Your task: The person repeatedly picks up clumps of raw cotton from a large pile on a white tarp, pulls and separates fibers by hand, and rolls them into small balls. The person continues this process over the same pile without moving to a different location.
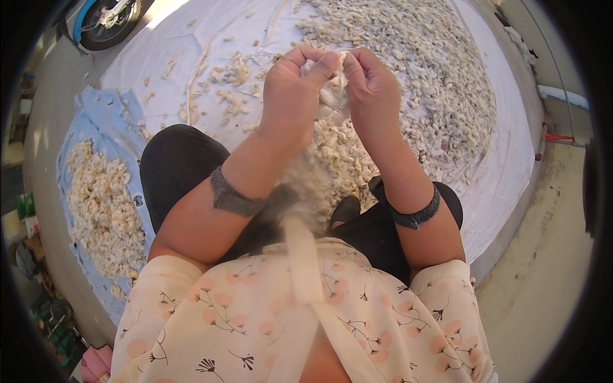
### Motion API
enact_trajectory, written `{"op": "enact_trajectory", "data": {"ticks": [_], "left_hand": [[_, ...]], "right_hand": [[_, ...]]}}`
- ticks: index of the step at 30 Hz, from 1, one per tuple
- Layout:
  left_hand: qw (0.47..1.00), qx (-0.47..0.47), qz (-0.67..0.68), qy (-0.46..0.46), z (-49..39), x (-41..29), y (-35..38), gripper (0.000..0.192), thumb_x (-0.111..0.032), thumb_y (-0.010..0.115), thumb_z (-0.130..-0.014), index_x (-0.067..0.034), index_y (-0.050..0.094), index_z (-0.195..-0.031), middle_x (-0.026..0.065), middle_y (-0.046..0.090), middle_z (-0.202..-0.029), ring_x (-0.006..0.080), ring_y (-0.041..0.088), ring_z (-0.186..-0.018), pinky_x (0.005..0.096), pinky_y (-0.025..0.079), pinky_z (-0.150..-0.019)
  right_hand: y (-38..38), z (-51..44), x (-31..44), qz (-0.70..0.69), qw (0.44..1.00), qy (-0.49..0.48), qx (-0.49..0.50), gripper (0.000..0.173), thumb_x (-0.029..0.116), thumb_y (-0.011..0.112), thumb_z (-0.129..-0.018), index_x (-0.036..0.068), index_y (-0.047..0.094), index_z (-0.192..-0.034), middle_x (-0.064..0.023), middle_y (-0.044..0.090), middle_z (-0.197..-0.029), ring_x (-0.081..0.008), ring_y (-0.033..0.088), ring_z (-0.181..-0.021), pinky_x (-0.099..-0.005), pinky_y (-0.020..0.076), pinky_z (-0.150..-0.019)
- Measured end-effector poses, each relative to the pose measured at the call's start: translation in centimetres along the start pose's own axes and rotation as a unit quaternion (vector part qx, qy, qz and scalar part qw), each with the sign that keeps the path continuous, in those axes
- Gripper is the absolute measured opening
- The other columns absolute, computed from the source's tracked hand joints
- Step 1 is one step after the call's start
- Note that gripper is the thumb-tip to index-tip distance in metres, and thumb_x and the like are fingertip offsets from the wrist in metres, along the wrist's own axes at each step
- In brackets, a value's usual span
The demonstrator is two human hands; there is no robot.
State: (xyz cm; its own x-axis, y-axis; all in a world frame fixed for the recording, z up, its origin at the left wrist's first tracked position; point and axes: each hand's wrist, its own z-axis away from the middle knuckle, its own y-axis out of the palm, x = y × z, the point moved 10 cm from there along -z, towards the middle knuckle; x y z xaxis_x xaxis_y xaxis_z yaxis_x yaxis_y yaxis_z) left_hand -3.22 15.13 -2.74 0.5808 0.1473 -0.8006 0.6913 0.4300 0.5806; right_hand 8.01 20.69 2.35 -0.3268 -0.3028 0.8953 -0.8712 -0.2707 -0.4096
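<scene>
Both hands are raised in front of me, close together, over a white cloth sheet (239,28). My left hand (299,88) pinches a tuft of off-white fibre, which looks like raw cotton (330,95), between thumb and fingers. Gripping the same tuft from the other side is my right hand (373,86). Loose fibre hangs between the palms. Below the hands, between my knees, lies a heap of cream-coloured tufts (342,158), partly blurred. A wide spread of greyish tufts (440,86) covers the sheet's right side.
At the left, a second pile of cream tufts (105,206) lies on a light blue cloth (107,112). A motorbike's wheel (107,24) stands beyond the sheet's upper left edge. A wall (541,268) runs along the right. Small clumps (234,72) dot the sheet.
</scene>
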Motion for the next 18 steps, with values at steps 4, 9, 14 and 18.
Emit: {"op": "enact_trajectory", "data": {"ticks": [4,9,14,18], "left_hand": [[1.0,-0.023,0.006,0.008,0.1,-0.7,0.7,0.012,-0.018,0.07,-0.094,-0.01,0.062,-0.09,-0.0073,0.055,-0.071,-0.0012,0.039,-0.055,0.0185,0.03,-0.047],[0.998,0.004,0.04,-0.043,-0.1,0.8,0.1,0.011,-0.017,0.07,-0.094,-0.008,0.062,-0.093,-0.0015,0.062,-0.085,0.0035,0.052,-0.072,0.0201,0.043,-0.062],[0.998,-0.005,0.054,0.014,-0.3,-0.3,0.1,0.008,-0.012,0.068,-0.095,-0.007,0.062,-0.096,0.0011,0.064,-0.093,0.0064,0.057,-0.084,0.0223,0.047,-0.075],[0.999,-0.01,0.044,0.031,-0.3,-0.1,-0.1,0.005,-0.009,0.067,-0.095,-0.006,0.063,-0.096,0.0005,0.063,-0.091,0.0064,0.057,-0.085,0.0221,0.047,-0.076]], "right_hand": [[-0.5,1.1,2.0,0.022,0.996,-0.066,-0.047,0.017,0.018,0.061,-0.095,0.002,0.06,-0.09,-0.0128,0.058,-0.068,-0.0236,0.055,-0.06,-0.0348,0.0441,-0.058],[-0.4,0.0,0.1,-0.046,0.997,-0.051,-0.02,0.02,0.02,0.066,-0.092,0.001,0.063,-0.095,-0.0075,0.062,-0.069,-0.0161,0.055,-0.06,-0.0299,0.0446,-0.057],[0.5,0.1,-0.7,-0.128,0.991,0.031,0.027,0.023,0.023,0.069,-0.09,0.001,0.064,-0.095,-0.0048,0.061,-0.068,-0.0096,0.053,-0.062,-0.028,0.0439,-0.056],[0.8,-0.2,-1.3,-0.12,0.991,0.035,0.054,0.022,0.021,0.068,-0.088,0.0,0.063,-0.093,-0.0049,0.058,-0.066,-0.0093,0.052,-0.061,-0.0283,0.0432,-0.056]]}}
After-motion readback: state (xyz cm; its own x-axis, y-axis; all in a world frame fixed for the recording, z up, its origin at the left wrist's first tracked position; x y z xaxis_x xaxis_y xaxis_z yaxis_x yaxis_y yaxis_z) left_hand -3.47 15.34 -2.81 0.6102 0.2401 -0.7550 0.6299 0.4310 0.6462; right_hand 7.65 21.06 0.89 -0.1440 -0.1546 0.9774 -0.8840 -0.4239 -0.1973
